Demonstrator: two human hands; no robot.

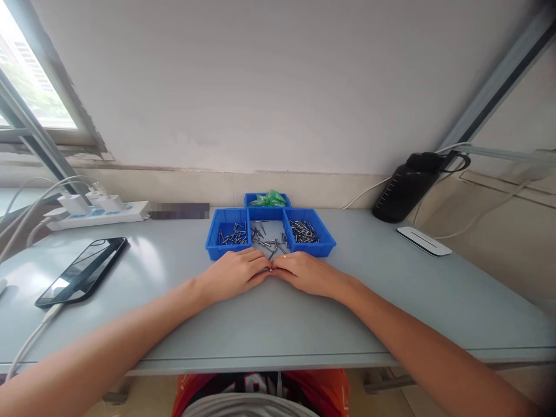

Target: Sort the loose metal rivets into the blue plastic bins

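Note:
My left hand [237, 271] and my right hand [306, 273] rest near the table's middle, fingertips meeting. Both are closed in a pinch around something tiny and pale, mostly hidden by the fingers. Just beyond them, loose screw-like metal pieces [272, 243] lie scattered on the table between two blue bins. The left blue bin [217, 250] contains some metal pieces; the right blue bin [324, 249] has a denser pile of similar ones. Behind these stands a smaller blue bin [247, 200] with crumpled green plastic [270, 198] in it.
A phone [82, 272] with a cable lies at left, before a white power strip [104, 215] with plugs. At right, a black bottle [403, 188] leans beside a flat white device [423, 241]. The wall [282, 92] closes off the table's back.

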